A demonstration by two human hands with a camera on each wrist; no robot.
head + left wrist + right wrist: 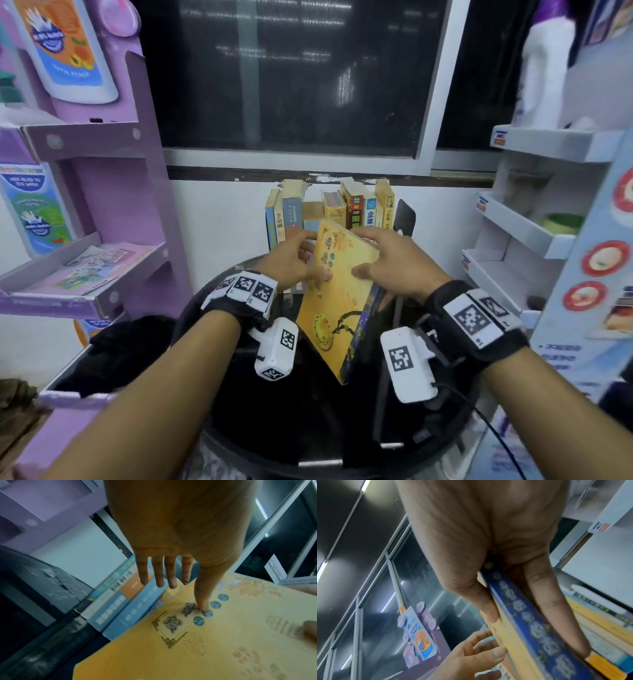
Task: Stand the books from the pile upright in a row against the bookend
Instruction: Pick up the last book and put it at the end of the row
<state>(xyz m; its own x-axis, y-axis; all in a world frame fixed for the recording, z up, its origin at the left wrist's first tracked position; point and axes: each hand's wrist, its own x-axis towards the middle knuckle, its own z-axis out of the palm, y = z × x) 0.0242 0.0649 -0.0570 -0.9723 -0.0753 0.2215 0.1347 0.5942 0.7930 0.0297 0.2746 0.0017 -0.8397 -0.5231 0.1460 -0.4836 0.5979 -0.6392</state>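
Head view: right hand (pixel 390 262) grips the stiff, flat yellow book with a blue spine (pixel 337 298); left hand (pixel 294 260) pinches its edge. It looks light.

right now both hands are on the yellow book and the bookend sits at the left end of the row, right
Not quite: the black bookend sits at the right end of the row, as the head view shows. Both the left hand and right hand are on the yellow book.

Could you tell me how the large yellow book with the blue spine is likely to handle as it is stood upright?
The yellow book with the blue spine looks stiff, unbent between right hand and left hand. Broad and thin, it probably tips unsupported.
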